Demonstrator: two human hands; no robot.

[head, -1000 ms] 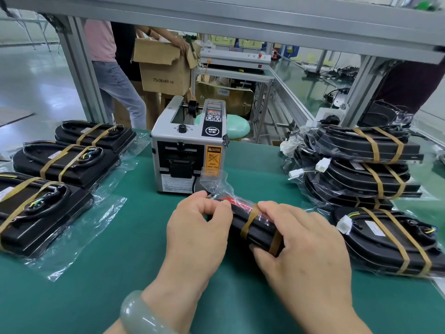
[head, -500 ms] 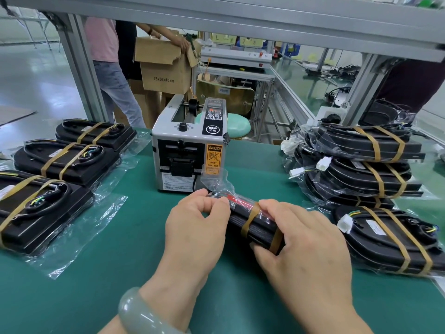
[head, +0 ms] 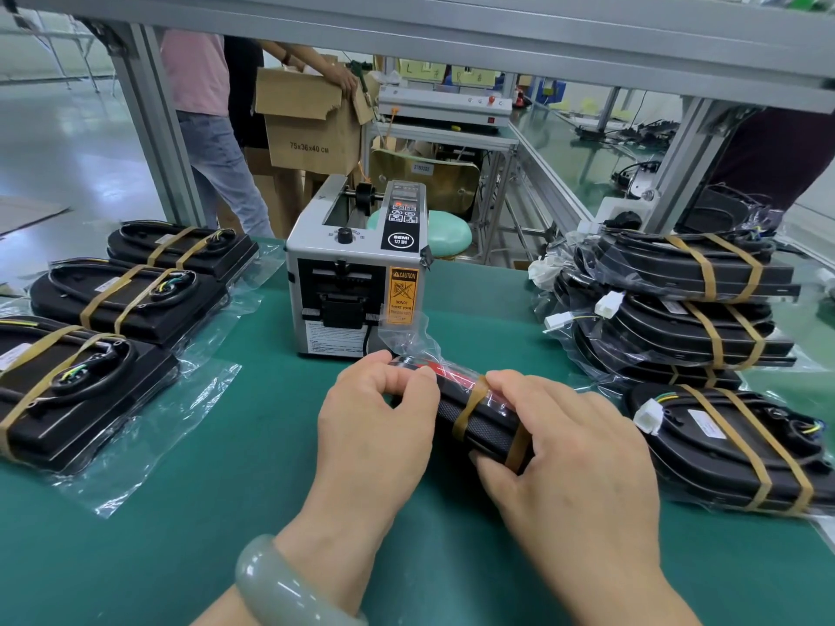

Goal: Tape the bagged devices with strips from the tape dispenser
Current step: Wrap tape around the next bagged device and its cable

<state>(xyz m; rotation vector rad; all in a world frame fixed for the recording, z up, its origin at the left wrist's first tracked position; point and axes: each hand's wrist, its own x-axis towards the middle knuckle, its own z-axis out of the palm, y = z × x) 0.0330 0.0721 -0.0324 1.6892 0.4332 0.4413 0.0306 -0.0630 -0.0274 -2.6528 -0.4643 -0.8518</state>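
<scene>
A black bagged device point(head: 479, 420) stands on its edge on the green mat, wrapped by two tan tape strips. My left hand point(head: 377, 426) grips its left end, thumb and fingers curled over the top. My right hand point(head: 574, 463) grips its right end, fingers curled over the nearer strip. The grey tape dispenser point(head: 357, 282) stands just behind, its slot facing me. Loose clear bag film sticks up between the device and the dispenser.
Three taped bagged devices point(head: 122, 300) lie in a row at the left. A stack of taped devices point(head: 687, 305) and one more point(head: 732, 449) fill the right. People handle a cardboard box point(head: 311, 124) beyond the metal frame post point(head: 167, 142).
Almost nothing: both hands keep their grip on the upright device, and the view has only shifted slightly.
</scene>
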